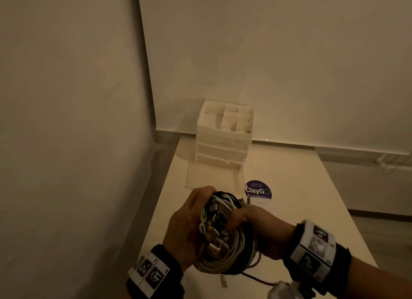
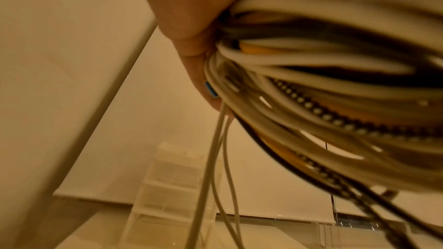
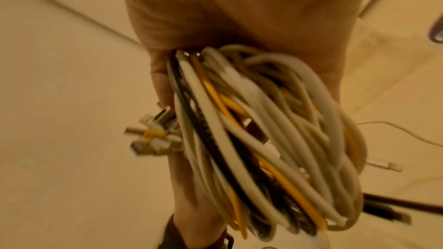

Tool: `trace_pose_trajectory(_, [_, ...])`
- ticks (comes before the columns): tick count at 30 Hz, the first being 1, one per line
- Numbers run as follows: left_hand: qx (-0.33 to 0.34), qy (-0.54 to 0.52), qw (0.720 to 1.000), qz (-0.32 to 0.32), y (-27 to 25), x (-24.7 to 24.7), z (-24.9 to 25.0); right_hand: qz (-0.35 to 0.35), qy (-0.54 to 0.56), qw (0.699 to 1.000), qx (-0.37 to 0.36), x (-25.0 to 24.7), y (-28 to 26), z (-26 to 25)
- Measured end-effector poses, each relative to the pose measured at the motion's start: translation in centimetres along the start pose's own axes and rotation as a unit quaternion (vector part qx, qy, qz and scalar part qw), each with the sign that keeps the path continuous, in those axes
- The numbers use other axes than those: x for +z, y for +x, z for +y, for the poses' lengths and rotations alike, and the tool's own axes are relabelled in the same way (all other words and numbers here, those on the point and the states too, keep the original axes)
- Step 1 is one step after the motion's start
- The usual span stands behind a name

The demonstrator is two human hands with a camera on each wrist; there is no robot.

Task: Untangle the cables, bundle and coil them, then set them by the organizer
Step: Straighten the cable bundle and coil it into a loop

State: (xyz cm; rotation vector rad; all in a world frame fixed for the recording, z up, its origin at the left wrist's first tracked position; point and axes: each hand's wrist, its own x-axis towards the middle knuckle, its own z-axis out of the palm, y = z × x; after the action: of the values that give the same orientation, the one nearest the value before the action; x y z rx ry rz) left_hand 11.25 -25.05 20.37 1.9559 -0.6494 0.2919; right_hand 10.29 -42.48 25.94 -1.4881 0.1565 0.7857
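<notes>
A thick coil of white, black and yellow cables (image 1: pixel 225 236) hangs above the near part of the white table (image 1: pixel 301 198), held between both hands. My left hand (image 1: pixel 189 222) grips the coil's left side, fingers curled over the top; several plugs stick out by its palm. My right hand (image 1: pixel 252 220) grips the coil's right side. In the left wrist view the cable coil (image 2: pixel 311 86) fills the right half, and two white strands trail down. The right wrist view shows the cable coil (image 3: pixel 263 139) under the palm. The white drawer organizer (image 1: pixel 224 133) stands at the table's far edge.
A purple round sticker (image 1: pixel 258 189) lies on the table between the coil and the organizer. A dark red cable (image 1: pixel 256 279) and a loose plug trail on the table below the coil. A wall runs close along the left; window blinds hang behind the table.
</notes>
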Motion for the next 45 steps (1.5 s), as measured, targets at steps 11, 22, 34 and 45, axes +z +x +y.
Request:
trace_pose_trajectory(11, [0.075,0.076,0.991,-0.075,1.6,0.0,-0.4,-0.146,0.126,0.981,0.016,-0.9,1.0,0.7])
trace_pose_trajectory(22, [0.124,0.232,0.936,-0.234,3.3,-0.9,0.2,-0.192,0.147,0.97,0.031,-1.5,2.2,1.1])
trace_pose_trajectory(34, [0.105,0.229,0.931,-0.265,3.4,0.0,-1.5,-0.14,0.132,0.978,0.087,-1.5,2.7,0.1])
trace_pose_trajectory(45, [0.077,0.121,0.981,-0.131,5.2,-0.1,-3.2,-0.097,0.034,0.991,0.086,-2.1,3.6,-3.1])
